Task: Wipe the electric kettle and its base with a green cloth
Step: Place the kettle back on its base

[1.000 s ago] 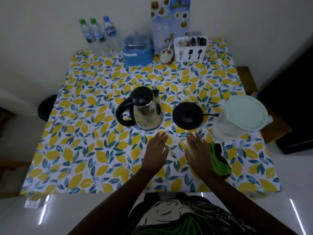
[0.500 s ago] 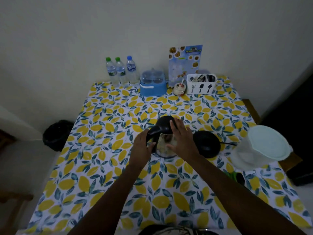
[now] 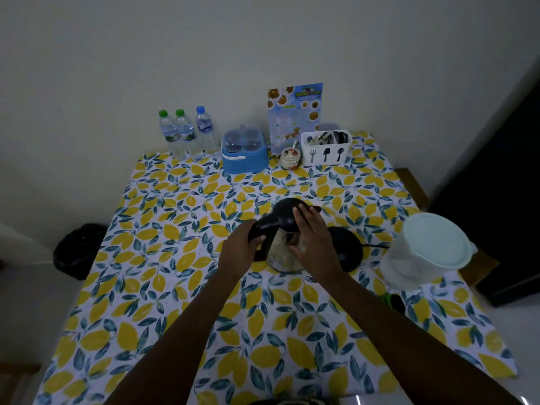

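The electric kettle (image 3: 285,247) is seen just right of the centre of the frame, standing on the desk (image 3: 163,258), which is covered with a lemon-patterned cloth. Its black handle is wrapped by the left hand (image 3: 239,252), whose grip is closed around it. The right hand (image 3: 314,244) is laid flat against the kettle's right side, the fingers (image 3: 305,217) spread over the black lid and the thumb pressed on the steel body; its grip is open, nothing being clamped.

The black round base (image 3: 349,249) is found just beside the kettle on the right, partly hidden behind the right wrist, with its cord leading off toward the right. The green cloth (image 3: 387,298) is glimpsed only as a small patch at the lower right, beyond the right forearm, apart from both hands and near a translucent lidded tub (image 3: 426,252).

Along the far edge of the desk, in the upper middle of the frame, three water bottles (image 3: 187,133), a blue container (image 3: 245,153), a small jar (image 3: 290,157), an upright menu card (image 3: 293,115) and a white cutlery holder (image 3: 325,147) are lined up against the wall. A dark bin (image 3: 77,249) is seen on the floor at the left.
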Motion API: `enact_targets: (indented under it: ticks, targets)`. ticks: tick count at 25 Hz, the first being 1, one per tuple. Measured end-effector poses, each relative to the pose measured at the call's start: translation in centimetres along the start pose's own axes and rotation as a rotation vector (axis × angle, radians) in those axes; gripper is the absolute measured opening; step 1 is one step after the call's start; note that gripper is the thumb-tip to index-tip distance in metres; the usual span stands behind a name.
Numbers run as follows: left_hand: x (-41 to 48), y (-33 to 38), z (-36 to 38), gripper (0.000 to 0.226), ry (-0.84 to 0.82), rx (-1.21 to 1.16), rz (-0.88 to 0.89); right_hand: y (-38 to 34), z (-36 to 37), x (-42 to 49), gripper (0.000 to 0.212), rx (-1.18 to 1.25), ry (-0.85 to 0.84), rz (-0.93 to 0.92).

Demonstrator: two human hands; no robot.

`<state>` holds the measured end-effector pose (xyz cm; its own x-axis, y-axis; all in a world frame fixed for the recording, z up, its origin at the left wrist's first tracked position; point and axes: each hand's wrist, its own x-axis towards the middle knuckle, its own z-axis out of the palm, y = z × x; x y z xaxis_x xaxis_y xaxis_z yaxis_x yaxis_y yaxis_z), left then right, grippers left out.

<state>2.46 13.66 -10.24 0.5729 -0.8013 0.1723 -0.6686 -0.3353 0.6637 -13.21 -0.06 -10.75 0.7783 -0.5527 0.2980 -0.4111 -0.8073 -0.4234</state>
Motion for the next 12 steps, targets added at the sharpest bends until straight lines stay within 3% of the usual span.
enact_targets:
  ticks: [12]
  targets:
    - [6.1, 8.0, 8.0, 0.032, -0.161, -0.124, 0.058, 9.3, -5.7, -1.0, 0.099, -0.087, 0.108, 0.190]
